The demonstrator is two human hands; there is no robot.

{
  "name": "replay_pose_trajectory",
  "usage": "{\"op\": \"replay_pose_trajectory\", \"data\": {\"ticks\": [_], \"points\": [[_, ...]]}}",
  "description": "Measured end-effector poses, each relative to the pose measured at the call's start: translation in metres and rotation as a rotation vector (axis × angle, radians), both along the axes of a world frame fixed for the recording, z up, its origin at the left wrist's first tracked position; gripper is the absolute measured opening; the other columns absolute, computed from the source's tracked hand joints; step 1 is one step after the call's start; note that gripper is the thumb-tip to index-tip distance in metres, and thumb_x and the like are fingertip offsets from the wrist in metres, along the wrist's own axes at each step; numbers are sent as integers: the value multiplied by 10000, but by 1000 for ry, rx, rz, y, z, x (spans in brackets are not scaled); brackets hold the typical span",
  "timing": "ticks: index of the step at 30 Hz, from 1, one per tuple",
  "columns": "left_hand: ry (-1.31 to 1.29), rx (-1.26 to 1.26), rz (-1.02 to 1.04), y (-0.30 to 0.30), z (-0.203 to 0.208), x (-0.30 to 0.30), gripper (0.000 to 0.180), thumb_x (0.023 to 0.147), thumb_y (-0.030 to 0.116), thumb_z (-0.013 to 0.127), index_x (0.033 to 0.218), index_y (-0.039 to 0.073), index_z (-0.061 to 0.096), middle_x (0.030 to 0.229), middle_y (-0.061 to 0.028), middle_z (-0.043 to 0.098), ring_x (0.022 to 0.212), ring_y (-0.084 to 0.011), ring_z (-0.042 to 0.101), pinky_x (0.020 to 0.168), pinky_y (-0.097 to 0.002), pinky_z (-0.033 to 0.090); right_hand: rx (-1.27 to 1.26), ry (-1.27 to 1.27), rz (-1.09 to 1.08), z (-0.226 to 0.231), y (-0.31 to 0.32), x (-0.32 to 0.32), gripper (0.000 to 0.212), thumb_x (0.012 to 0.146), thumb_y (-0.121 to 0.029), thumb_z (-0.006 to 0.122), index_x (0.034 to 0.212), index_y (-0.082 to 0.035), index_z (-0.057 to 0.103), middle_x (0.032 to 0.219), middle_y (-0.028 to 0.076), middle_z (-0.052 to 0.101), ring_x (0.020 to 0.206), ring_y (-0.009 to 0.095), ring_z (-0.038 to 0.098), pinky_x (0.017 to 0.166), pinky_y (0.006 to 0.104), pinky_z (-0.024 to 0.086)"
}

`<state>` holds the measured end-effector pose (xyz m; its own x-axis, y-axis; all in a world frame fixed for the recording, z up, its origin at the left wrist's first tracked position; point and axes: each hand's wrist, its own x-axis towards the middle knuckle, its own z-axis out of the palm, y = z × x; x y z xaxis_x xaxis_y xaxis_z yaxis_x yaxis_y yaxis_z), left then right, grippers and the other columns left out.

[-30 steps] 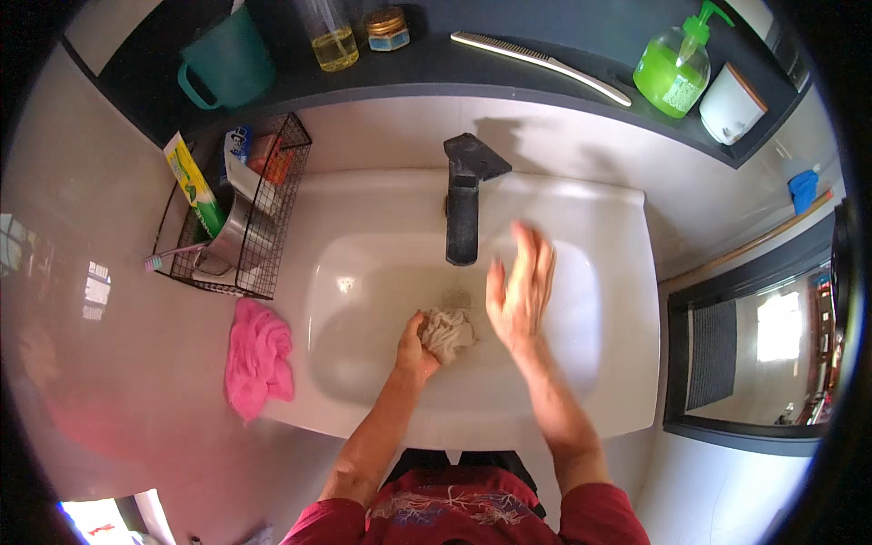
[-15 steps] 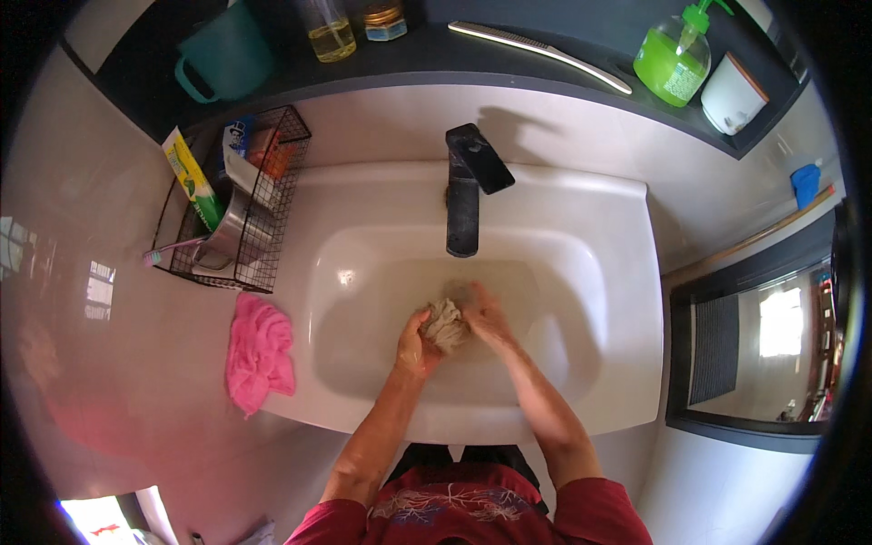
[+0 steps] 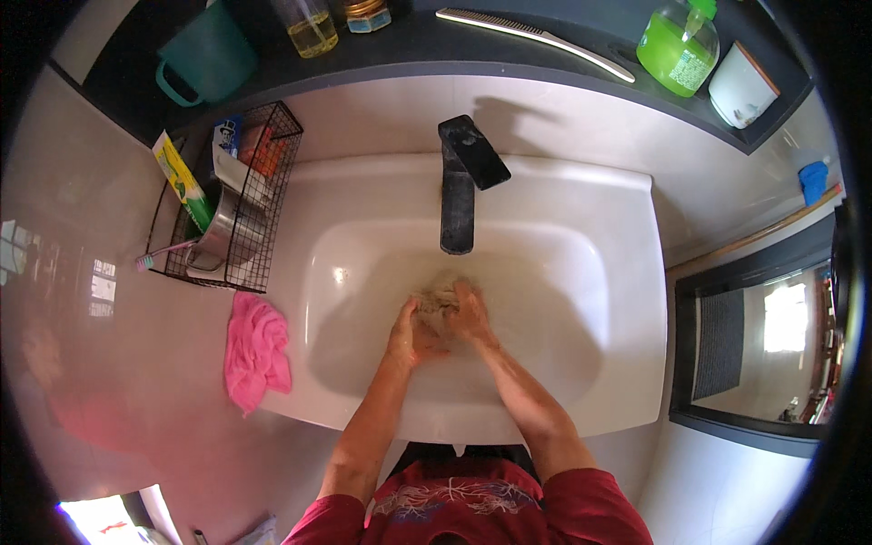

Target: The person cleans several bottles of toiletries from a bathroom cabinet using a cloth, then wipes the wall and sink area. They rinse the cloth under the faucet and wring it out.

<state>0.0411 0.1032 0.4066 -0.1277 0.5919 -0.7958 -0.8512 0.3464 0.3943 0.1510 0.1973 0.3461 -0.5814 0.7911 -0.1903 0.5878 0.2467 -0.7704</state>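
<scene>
Both hands are down in the cloudy water of the white sink point(image 3: 636, 381), a crumpled grey-beige cloth point(image 3: 438, 302) between them. My left hand point(image 3: 405, 332) is at the cloth's left side, partly under the water, its fingers curled against it. Pressed on the cloth from the right is my right hand point(image 3: 469, 318), fingers bent over it. Part of the cloth lies below the surface, and its outline is blurred. Just beyond the hands, the black faucet point(image 3: 457, 213) reaches over the basin; I see no stream from it.
A pink cloth point(image 3: 257, 354) hangs by the sink's left edge. Above it, a black wire basket point(image 3: 241, 232) holds toothpaste, a toothbrush and a metal cup. The dark shelf point(image 3: 409, 74) carries a teal mug point(image 3: 209, 59), a comb point(image 3: 536, 38), a green soap bottle point(image 3: 677, 54) and a white cup point(image 3: 740, 91).
The cloth has gone lower into the water, from a raised bunch to a partly sunken one. My right hand has come in over it, and my left hand has shifted slightly left.
</scene>
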Motion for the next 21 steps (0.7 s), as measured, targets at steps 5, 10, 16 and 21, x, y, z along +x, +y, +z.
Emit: {"op": "replay_pose_trajectory", "data": {"ticks": [5, 10, 16, 21], "points": [[-188, 454, 53, -18, -66, -22, 402, 899, 454, 411, 1000, 69, 463, 926, -66, 492, 846, -187, 498, 679, -337, 458, 137, 327, 179, 103, -82, -18, 235, 669, -90, 626, 874, -63, 515, 926, 122, 481, 810, 326, 504, 750, 438, 397], [-229, 478, 139, 13, 28, 9, 361, 927, 413, 393, 799, 86, 475, 685, 5, 445, 663, -125, 464, 596, -260, 428, 489, 429, 94, 116, -80, -30, 201, 683, -204, 670, 742, -82, 521, 771, 80, 509, 722, 276, 537, 580, 417, 418], [188, 673, 114, 5, -26, 9, 262, 918, 401, 423, 957, 151, 489, 896, 13, 505, 824, -125, 509, 673, -247, 451, 557, 358, 52, 96, -46, -46, 210, 711, -164, 621, 671, -37, 459, 663, 122, 510, 527, 288, 515, 423, 367, 384], [-84, 294, 298, 17, -5, 37, 359, 928, 370, 329, 1159, 129, 461, 1063, -25, 532, 1007, -155, 506, 757, -296, 464, 20, 197, -92, 70, 4, -38, 212, 758, -221, 588, 680, -40, 510, 656, 129, 539, 592, 301, 550, 498, 387, 422]]}}
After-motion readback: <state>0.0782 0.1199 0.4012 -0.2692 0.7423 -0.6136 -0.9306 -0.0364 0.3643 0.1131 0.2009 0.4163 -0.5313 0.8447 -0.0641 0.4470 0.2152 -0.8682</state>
